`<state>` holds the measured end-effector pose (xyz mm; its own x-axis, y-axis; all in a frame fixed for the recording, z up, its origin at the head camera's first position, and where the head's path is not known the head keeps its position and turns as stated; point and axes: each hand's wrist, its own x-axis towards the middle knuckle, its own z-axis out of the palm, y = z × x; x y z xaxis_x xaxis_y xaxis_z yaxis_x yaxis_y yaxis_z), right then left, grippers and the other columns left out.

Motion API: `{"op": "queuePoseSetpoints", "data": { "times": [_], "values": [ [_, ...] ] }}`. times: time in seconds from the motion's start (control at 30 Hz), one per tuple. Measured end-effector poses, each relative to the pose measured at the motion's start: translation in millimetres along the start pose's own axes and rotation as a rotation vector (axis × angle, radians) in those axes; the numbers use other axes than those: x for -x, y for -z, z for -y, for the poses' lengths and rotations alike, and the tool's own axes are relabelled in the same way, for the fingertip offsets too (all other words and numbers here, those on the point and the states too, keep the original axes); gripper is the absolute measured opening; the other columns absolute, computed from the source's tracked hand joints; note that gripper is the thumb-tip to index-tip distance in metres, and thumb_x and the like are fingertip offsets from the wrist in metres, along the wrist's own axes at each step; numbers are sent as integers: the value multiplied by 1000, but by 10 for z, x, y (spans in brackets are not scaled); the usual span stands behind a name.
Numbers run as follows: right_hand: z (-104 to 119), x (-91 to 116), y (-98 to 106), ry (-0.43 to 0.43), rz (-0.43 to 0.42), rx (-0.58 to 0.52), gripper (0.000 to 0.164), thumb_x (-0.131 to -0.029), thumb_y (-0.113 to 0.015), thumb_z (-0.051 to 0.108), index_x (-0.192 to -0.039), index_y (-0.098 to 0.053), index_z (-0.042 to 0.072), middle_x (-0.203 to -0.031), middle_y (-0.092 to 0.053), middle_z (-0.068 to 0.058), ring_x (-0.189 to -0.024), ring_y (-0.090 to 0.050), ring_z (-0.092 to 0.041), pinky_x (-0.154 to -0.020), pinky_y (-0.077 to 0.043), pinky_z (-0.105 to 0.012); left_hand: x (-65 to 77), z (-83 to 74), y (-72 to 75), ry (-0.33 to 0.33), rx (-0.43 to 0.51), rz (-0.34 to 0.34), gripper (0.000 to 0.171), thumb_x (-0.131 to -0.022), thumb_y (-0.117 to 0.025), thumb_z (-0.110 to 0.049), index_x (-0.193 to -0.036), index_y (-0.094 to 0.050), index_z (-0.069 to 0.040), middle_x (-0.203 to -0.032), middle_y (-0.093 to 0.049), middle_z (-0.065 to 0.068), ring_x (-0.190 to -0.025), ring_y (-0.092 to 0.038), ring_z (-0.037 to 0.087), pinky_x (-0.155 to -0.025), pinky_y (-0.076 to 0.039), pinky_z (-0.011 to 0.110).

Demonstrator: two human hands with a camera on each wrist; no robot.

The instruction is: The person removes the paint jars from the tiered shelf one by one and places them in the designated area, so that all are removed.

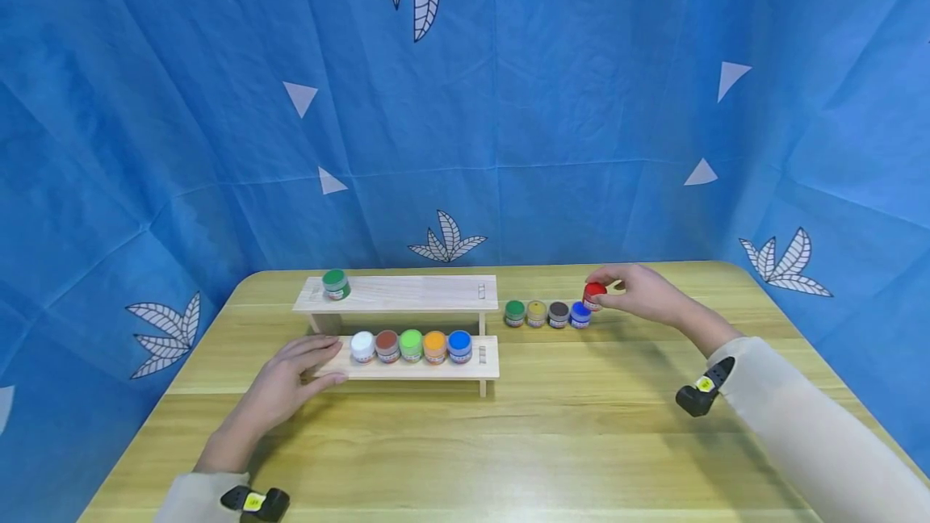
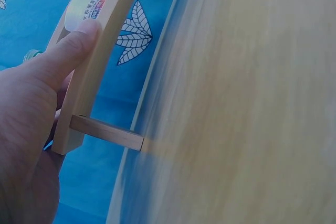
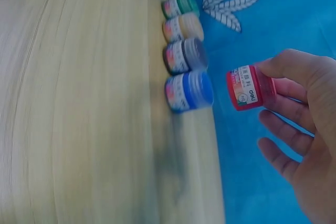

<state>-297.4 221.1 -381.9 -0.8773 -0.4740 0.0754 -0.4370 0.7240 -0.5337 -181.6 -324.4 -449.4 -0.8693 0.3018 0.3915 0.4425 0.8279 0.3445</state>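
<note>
My right hand (image 1: 643,294) pinches a red paint jar (image 3: 251,87) by its lid, thumb against fingers. In the right wrist view the jar is held off the table, beside a blue paint jar (image 3: 189,91). My left hand (image 1: 294,370) grips the left end of the lower step of a two-step wooden rack (image 1: 334,366). The left wrist view shows its thumb on the front edge, close to a white paint jar (image 2: 84,11); the fingers are partly hidden behind the step. On that step, brown (image 1: 387,347), light green (image 1: 411,345), orange (image 1: 435,347) and blue jars (image 1: 459,346) follow the white one.
A green jar (image 1: 336,284) stands at the left of the upper step. Right of the rack, green (image 1: 514,313), yellow (image 1: 537,313) and dark jars (image 1: 559,314) line up with the blue one on the wooden table (image 1: 581,442). Blue cloth (image 1: 545,103) hangs behind.
</note>
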Motion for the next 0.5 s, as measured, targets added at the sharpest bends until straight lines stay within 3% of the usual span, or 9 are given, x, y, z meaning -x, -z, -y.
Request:
{"op": "queuePoseSetpoints", "data": {
  "times": [0.5],
  "values": [
    [-373, 35, -64, -44, 61, 9, 42, -89, -74, 22, -122, -64, -2, -112, -68, -14, -106, -60, -33, -94, -48, -56, 1, 0, 4, -4, -3, 9, 55, -81, -80, -33, -127, -66, -5, -130, -62, 12, -122, -52, 36, -101, -43, 55]
  ]
}}
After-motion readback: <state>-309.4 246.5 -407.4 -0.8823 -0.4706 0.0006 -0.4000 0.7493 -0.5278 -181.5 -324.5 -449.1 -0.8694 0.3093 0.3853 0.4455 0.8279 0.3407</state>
